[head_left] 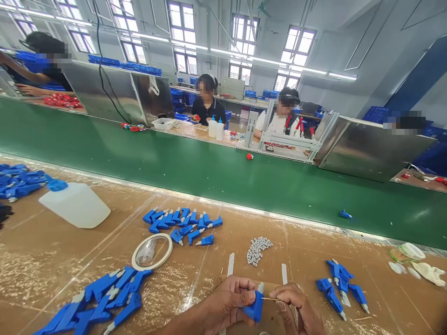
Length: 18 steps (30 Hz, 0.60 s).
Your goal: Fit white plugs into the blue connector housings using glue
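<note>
My left hand (232,300) pinches a small blue plastic part (256,307) with a whitish tip pointing up. Between the thumb and fingers of my right hand (296,302) is a thin wooden stick (269,298), its end touching the blue part's side. A patch of small grey pieces (258,250) lies just beyond my hands. To the right is a little group of similar blue parts (340,279). More blue parts (185,223) spread out on the left, and a larger pile (104,298) sits nearer to me.
A white roll of tape (152,251) and a translucent bottle (77,204) lie on the brown tabletop to the left. A green conveyor belt (195,172) runs across beyond the table, carrying one blue part (345,214). Several people work on its far side. At right stands an open tub (407,252).
</note>
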Each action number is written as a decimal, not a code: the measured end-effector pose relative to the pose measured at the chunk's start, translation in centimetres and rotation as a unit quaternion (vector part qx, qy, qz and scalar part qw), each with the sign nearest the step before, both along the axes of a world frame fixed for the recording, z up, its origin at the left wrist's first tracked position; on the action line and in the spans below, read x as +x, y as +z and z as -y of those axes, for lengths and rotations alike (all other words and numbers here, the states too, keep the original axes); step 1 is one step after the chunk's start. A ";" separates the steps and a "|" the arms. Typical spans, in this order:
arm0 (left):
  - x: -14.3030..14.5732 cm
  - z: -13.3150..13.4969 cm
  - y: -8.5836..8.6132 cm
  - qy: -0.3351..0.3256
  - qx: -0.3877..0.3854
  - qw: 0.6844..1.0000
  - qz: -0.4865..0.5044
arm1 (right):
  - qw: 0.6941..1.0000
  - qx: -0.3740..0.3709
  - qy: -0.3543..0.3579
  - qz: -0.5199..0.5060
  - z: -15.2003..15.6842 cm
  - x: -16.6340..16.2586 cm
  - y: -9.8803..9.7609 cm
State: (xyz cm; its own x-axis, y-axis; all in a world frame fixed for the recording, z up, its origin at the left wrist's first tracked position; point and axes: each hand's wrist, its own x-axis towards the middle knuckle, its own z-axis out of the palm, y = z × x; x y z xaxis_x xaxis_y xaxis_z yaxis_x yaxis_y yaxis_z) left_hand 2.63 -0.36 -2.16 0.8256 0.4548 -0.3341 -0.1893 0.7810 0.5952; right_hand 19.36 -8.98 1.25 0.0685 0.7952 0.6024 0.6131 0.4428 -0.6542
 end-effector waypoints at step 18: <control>-0.2 0.0 -1.1 -0.001 0.001 1.000 0.015 | 0.998 -0.059 0.000 0.010 0.4 0.4 -1.0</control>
